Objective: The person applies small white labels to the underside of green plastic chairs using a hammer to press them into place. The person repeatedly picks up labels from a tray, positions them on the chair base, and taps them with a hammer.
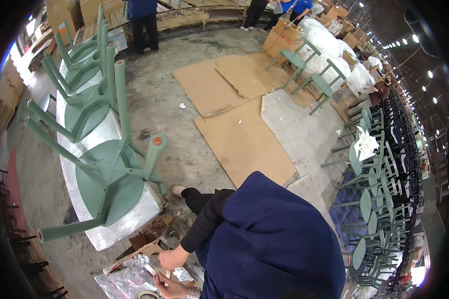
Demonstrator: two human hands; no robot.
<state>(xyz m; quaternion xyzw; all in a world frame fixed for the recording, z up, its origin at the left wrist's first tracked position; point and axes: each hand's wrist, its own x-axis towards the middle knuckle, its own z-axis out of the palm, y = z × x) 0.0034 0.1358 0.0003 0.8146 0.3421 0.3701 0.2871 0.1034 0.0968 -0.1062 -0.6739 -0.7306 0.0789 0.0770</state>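
Note:
Both hands are close together at the lower left, over an open cardboard box (157, 247). My right hand (172, 258), in a black sleeve, has its fingers closed around a grey, rough-looking pad (155, 261). Just below, my left hand (169, 287), with a band at its wrist, pinches a small white strip (149, 269); its exact kind is too small to tell. Clear plastic bags (117, 285) lie beside the hands. Part of a tape roll (147, 295) shows at the lower edge.
Green chairs (107, 174) stand upside down on a plastic-wrapped table (102, 239) to the left. Cardboard sheets (247, 144) cover the floor ahead. Rows of green chairs (364, 204) fill the right, and two more chairs (294, 59) stand farther back. Several people (143, 22) are at the back.

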